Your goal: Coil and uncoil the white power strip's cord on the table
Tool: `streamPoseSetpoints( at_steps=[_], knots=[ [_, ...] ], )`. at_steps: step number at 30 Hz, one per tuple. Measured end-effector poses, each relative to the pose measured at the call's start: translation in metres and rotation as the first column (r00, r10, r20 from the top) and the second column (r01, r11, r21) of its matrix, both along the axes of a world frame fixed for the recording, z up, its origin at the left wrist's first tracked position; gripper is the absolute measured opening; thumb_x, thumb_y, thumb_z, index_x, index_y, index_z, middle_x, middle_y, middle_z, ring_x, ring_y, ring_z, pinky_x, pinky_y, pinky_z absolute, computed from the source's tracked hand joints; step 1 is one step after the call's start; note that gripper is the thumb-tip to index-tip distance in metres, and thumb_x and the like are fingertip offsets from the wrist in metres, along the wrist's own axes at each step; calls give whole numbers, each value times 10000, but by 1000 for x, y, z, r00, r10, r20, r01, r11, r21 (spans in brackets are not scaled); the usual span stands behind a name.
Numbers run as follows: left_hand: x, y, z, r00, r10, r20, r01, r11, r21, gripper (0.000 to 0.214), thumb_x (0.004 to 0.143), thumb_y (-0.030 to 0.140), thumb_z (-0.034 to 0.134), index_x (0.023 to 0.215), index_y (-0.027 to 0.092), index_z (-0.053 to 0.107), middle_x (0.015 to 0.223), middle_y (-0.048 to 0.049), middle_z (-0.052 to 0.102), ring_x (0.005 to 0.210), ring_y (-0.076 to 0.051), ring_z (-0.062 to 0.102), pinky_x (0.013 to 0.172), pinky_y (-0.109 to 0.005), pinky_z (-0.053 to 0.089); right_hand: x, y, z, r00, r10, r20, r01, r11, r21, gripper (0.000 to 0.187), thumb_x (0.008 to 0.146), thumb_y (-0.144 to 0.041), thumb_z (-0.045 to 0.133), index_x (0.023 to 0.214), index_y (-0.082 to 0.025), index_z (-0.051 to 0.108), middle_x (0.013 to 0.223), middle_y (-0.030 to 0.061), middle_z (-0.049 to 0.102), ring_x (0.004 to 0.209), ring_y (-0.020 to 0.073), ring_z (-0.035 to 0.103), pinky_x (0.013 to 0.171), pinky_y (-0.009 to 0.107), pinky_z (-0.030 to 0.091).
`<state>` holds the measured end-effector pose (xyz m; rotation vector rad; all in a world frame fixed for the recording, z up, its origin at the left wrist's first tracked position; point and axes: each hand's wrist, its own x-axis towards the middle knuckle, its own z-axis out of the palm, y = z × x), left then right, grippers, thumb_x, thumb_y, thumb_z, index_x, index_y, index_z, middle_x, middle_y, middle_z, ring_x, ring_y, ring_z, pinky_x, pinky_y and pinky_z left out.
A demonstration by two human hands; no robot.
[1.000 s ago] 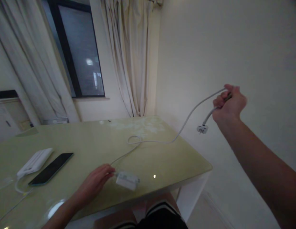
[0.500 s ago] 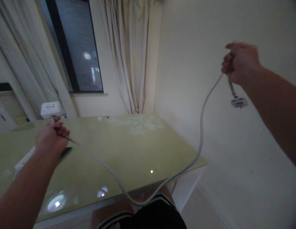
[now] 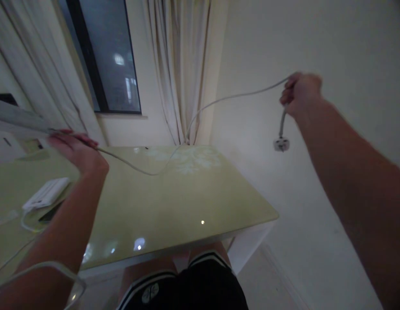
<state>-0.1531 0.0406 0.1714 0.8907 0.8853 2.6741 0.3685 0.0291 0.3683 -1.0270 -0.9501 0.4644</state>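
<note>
Upper right, the right hand (image 3: 301, 92) clenches the cable (image 3: 221, 99), seemingly light, floppy, best held near its plug (image 3: 281, 144); mid-left, the left hand (image 3: 82, 153), fingers extended, meets it, hold unclear.

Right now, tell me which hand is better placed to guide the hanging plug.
Probably the right: the right hand grips the cord just above the plug, while the left hand is well away from it.

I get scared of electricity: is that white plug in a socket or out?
Out. The white plug hangs in the air below the right hand, at the end of a cord, plugged into nothing.
</note>
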Motion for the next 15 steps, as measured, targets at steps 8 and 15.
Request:
streamPoseSetpoints(
  at_steps=[8,15],
  knots=[
    [79,-8,-87,956,-237,-173,214,967,-140,126,1038,321,435,987,207,451,655,84,477,444,-59,362,413,-186,316,-79,46,-149,943,183,-277,-264,919,-292,224,828,-23,482,700,-197,424,552,-38,516,369,35,229,323,137,169],
    [136,-18,-131,846,-521,110,529,797,-291,353,871,521,656,910,233,455,573,122,357,398,-44,269,354,-161,219,-103,49,-156,815,413,-407,-540,797,-272,164,854,24,484,880,-123,550,637,30,622,408,33,458,380,91,417]
  ],
)
